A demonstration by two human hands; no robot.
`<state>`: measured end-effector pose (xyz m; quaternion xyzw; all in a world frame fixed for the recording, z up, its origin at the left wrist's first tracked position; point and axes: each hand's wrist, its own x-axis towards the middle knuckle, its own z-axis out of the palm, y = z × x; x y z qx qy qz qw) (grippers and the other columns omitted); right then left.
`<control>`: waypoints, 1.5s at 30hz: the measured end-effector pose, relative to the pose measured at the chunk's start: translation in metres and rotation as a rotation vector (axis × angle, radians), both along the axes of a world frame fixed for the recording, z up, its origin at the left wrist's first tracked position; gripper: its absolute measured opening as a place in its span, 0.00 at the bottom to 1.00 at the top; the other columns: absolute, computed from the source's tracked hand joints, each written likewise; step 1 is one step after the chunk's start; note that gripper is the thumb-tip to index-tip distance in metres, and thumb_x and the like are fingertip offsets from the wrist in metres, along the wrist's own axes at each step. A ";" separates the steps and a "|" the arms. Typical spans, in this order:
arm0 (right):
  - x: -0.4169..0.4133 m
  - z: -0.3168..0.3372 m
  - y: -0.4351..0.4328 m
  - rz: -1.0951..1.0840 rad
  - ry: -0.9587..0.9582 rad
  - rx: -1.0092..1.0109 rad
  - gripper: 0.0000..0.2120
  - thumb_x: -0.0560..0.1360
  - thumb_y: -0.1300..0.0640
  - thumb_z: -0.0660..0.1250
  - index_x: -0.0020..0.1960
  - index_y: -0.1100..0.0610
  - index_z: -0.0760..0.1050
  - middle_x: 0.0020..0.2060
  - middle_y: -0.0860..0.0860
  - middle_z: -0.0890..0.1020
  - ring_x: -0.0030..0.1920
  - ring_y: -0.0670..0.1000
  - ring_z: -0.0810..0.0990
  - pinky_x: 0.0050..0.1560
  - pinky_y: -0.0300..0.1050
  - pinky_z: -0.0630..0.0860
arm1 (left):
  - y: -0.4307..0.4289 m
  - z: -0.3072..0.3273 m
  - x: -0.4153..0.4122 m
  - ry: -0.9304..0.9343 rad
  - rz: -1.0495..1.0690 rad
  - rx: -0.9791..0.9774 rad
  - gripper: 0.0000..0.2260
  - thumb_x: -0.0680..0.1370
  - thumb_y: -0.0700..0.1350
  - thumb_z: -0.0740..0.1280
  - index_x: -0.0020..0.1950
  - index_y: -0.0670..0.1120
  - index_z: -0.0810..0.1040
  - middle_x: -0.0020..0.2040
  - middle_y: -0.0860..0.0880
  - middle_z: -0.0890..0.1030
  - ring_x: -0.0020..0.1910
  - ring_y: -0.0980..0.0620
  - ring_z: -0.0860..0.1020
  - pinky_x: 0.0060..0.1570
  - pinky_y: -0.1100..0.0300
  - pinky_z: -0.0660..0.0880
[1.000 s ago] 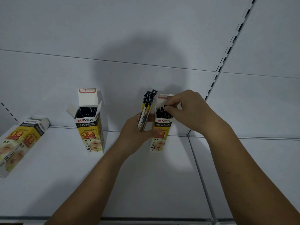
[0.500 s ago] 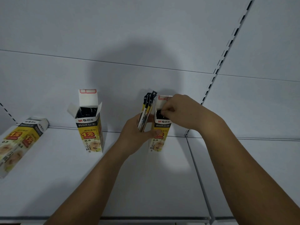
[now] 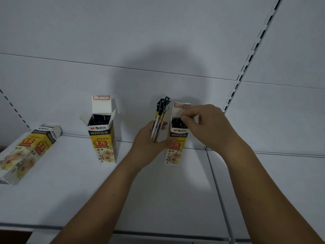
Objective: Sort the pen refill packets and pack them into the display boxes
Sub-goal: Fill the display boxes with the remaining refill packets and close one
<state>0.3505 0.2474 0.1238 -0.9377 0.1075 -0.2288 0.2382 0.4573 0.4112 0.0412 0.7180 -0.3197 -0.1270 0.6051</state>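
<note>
Gripping packet bundle (image 3: 159, 124), left hand (image 3: 149, 147); right hand (image 3: 209, 127) pinches packet (image 3: 177, 122) in box (image 3: 175, 143); second box (image 3: 102, 138), toppled box (image 3: 26, 152) leftward.

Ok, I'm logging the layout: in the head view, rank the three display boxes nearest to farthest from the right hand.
1. right box, at the right hand.
2. middle box, standing open further left.
3. lying box, far left.

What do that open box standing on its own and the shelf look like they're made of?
Open box: thin printed cardboard, by its creased flaps and plain white inside. Shelf: probably white-painted sheet metal, matte, given its slotted uprights; not certain.
</note>
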 end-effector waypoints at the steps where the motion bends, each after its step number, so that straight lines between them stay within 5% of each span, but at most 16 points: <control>1: -0.004 -0.001 0.001 -0.009 -0.072 0.012 0.07 0.81 0.53 0.69 0.51 0.48 0.86 0.46 0.41 0.85 0.40 0.31 0.76 0.42 0.34 0.69 | 0.002 0.001 -0.001 -0.023 0.035 -0.004 0.19 0.75 0.48 0.79 0.63 0.52 0.79 0.54 0.58 0.82 0.48 0.67 0.80 0.42 0.73 0.74; 5: -0.017 0.000 0.020 0.039 -0.300 0.050 0.05 0.81 0.56 0.70 0.51 0.48 0.83 0.46 0.41 0.82 0.44 0.37 0.78 0.43 0.26 0.69 | 0.017 0.013 -0.014 -0.021 0.109 -0.020 0.03 0.81 0.50 0.71 0.52 0.52 0.80 0.37 0.58 0.80 0.33 0.61 0.77 0.35 0.64 0.73; 7: -0.016 0.002 0.032 0.091 -0.322 0.077 0.04 0.81 0.56 0.70 0.51 0.50 0.83 0.46 0.41 0.82 0.44 0.38 0.79 0.43 0.25 0.69 | 0.029 0.019 -0.020 -0.013 0.122 -0.004 0.07 0.82 0.49 0.70 0.45 0.51 0.79 0.30 0.56 0.76 0.28 0.57 0.74 0.32 0.59 0.71; 17: 0.034 -0.010 0.112 0.458 -0.259 0.031 0.07 0.80 0.49 0.68 0.54 0.49 0.82 0.45 0.44 0.82 0.44 0.45 0.78 0.47 0.46 0.78 | 0.151 0.048 -0.026 0.008 0.503 -0.040 0.12 0.82 0.49 0.71 0.40 0.50 0.76 0.28 0.50 0.72 0.27 0.49 0.70 0.30 0.54 0.69; 22: 0.058 -0.022 0.165 0.614 -0.185 0.014 0.08 0.81 0.48 0.68 0.58 0.47 0.81 0.49 0.42 0.82 0.49 0.46 0.78 0.48 0.43 0.76 | 0.225 0.039 -0.018 0.014 0.735 0.022 0.12 0.81 0.49 0.72 0.47 0.41 0.76 0.30 0.48 0.72 0.30 0.48 0.69 0.33 0.51 0.68; 26: 0.078 -0.036 0.199 0.685 -0.066 -0.032 0.09 0.81 0.46 0.66 0.59 0.45 0.80 0.49 0.41 0.80 0.49 0.43 0.76 0.45 0.42 0.71 | 0.268 0.028 -0.003 0.025 0.817 0.122 0.09 0.81 0.48 0.72 0.49 0.42 0.79 0.27 0.54 0.74 0.26 0.53 0.69 0.29 0.56 0.69; 36: 0.141 -0.067 0.267 0.560 0.111 -0.033 0.11 0.81 0.46 0.67 0.62 0.46 0.80 0.52 0.41 0.82 0.50 0.42 0.76 0.51 0.44 0.77 | 0.343 0.000 0.094 0.004 0.737 0.307 0.06 0.80 0.47 0.72 0.46 0.46 0.83 0.38 0.50 0.84 0.30 0.61 0.77 0.34 0.57 0.73; 38: 0.159 -0.080 0.284 0.519 0.160 0.047 0.11 0.80 0.46 0.68 0.62 0.47 0.79 0.51 0.42 0.81 0.48 0.43 0.78 0.52 0.46 0.79 | 0.350 -0.006 0.122 -0.043 0.711 0.341 0.06 0.80 0.48 0.72 0.44 0.48 0.83 0.40 0.48 0.84 0.35 0.55 0.80 0.38 0.55 0.75; 41: 0.189 -0.097 0.304 0.411 0.250 0.248 0.15 0.80 0.46 0.69 0.65 0.49 0.78 0.56 0.45 0.81 0.48 0.47 0.81 0.54 0.49 0.80 | 0.354 -0.021 0.162 -0.040 0.647 0.387 0.07 0.79 0.49 0.73 0.44 0.48 0.83 0.35 0.52 0.83 0.31 0.60 0.79 0.36 0.59 0.74; 45: 0.216 -0.114 0.325 0.297 0.333 0.553 0.19 0.81 0.48 0.69 0.71 0.49 0.75 0.62 0.43 0.78 0.55 0.43 0.79 0.54 0.42 0.73 | 0.349 -0.039 0.194 0.086 0.498 0.391 0.09 0.79 0.53 0.74 0.50 0.47 0.85 0.41 0.49 0.87 0.39 0.54 0.86 0.40 0.55 0.82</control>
